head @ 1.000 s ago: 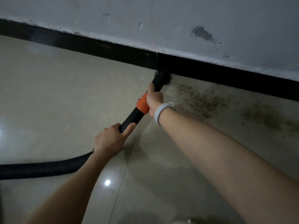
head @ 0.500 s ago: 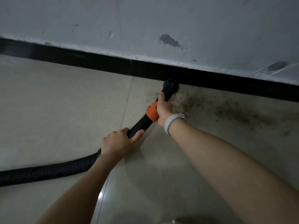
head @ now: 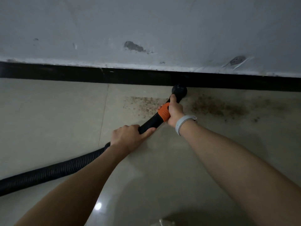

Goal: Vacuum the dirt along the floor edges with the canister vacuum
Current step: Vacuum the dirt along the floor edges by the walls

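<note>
From the head view, both hands were on the wand (head: 150, 123), a black tube running up and right across the tiled floor (head: 53, 111) toward the wall (head: 146, 22). The left hand (head: 128, 136) gripped the lower end of it, fingers curled over the top and thumb lying along the tube, right where the ribbed hose (head: 53, 171) joined and trailed off to the left edge. The right hand (head: 175, 111) was clamped on the wand at its orange collar (head: 164, 114), thumb stretched forward along the black neck, a pale grey band (head: 184, 123) round the wrist. And there was the nozzle (head: 179, 90), round and black, down on the floor and tight against the black skirting (head: 65, 71) at the foot of the wall. Dirt (head: 216, 107) lay in a brown speckled smear on the tiles to the nozzle's right, with a lighter patch (head: 143, 104) to its left, just beside the right hand. The wall above showed chipped, scuffed paint.
</note>
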Demonstrator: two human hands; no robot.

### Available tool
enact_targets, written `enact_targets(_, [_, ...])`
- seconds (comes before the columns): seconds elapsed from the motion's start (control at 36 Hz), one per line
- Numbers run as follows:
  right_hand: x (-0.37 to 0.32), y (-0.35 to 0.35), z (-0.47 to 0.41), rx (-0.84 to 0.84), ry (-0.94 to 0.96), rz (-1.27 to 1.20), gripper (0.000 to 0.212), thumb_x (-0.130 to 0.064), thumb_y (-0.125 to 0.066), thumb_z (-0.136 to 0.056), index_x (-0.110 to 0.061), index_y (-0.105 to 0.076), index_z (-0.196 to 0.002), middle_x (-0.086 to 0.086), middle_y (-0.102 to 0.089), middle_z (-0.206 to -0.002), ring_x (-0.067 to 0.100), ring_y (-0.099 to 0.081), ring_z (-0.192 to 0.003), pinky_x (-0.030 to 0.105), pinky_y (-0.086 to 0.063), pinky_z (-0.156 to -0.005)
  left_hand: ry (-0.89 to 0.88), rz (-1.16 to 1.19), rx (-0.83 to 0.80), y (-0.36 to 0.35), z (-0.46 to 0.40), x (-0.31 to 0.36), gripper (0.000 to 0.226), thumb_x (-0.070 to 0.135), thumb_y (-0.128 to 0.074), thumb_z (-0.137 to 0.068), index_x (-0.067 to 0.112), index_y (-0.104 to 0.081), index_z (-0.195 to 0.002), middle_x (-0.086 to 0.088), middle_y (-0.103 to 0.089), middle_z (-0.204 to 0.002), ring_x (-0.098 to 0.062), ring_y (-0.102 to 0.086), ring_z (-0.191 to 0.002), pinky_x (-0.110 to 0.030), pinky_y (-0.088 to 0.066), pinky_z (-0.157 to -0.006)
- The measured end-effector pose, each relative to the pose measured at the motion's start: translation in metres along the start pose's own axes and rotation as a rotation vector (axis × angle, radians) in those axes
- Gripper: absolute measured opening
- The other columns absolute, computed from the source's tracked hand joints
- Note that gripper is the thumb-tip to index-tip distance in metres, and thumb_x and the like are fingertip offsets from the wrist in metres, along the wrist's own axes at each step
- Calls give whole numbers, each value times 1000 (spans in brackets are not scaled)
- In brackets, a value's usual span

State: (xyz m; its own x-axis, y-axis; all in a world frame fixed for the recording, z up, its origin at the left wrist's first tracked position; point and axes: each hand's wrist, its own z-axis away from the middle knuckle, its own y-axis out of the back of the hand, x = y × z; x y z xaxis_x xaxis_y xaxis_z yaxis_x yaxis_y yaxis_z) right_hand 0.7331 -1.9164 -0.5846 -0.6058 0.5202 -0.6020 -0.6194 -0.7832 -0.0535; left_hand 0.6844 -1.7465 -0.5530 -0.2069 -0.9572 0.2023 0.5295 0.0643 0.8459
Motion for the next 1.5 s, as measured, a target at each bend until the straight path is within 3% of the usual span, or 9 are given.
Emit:
enact_targets(0.11, [-15,30,-8,21,-19,-89,46,-47,-49,-97,-4,-54,-84,10,-60,-70,22,-61,-63,40,-57,-81,-72,-39,-3,8,-12,24,66,82,-20,-81,26,-55,-85,5,-55,-69,-17,-58,-69,-29,-42,-62])
enact_targets(0.22, [-27,60,-5,44,-41,-143,44,-46,-49,-98,-5,-52,-110,11,-61,-81,20,-64,-61,33,-56,-57,-132,-40,-11,6,-19,48,68,82,-20,-81,26,-58,-86,4,-57,-69,-16,-58,-68,-28,-40,-60])
enact_targets(0.36, [-31,81,5,76,-35,-121,45,-47,-52,-96,-9,-49,-119,12,-63,-88,20,-65,-66,35,-52,-54,-154,50,2,-8,-8,65,65,80,-24,-82,25,-57,-82,5,-57,-68,-16,-58,-66,-27,-40,-58])
enact_targets(0.53, [-10,36,27,-17,-7,26,42,-52,-51,-95,-10,-52,-105,11,-64,-91,24,-66,-79,42,-55,-85,-49,144,52,-12,26,22,59,77,-26,-84,26,-55,-77,6,-55,-65,-18,-57,-66,-29,-40,-60])
enact_targets(0.64, [23,-19,43,-91,-23,132,54,-51,-47,-96,-5,-49,-124,15,-63,-114,30,-64,-102,48,-51,-95,80,211,84,-15,55,-34,59,74,-29,-85,23,-54,-70,2,-63,-66,-20,-61,-69,-30,-46,-65])
enact_targets(0.75, [51,-77,71,-179,-69,191,48,-48,-46,-98,-7,-47,-123,15,-66,-99,27,-67,-87,46,-52,-95,217,279,89,-10,85,-83,58,71,-30,-86,22,-57,-71,0,-66,-66,-18,-62,-65,-30,-49,-66])
enact_targets(0.86, [75,-127,91,-192,-13,385,60,-54,-44,-95,-5,-49,-128,16,-62,-122,34,-61,-109,48,-46,-101,332,374,114,-8,110,-115,56,66,-33,-90,20,-57,-70,2,-65,-60,-16,-62,-62,-27,-43,-62])
enact_targets(1.17, [93,-170,106,-233,84,744,59,-42,-26,-103,5,-52,-128,22,-54,-133,37,-52,-122,44,-38,-106,436,699,109,-17,123,-151,72,67,-36,-90,5,-65,-69,-9,-68,-56,-26,-66,-53,-39,-56,-73])
enact_targets(1.5, [154,-135,89,-84,-17,598,73,-68,-32,-83,-7,-51,-118,14,-66,-108,33,-64,-99,48,-48,-96,366,587,5,-50,142,-153,59,60,-38,-92,14,-58,-62,-6,-67,-55,-18,-61,-46,-27,-47,-58])
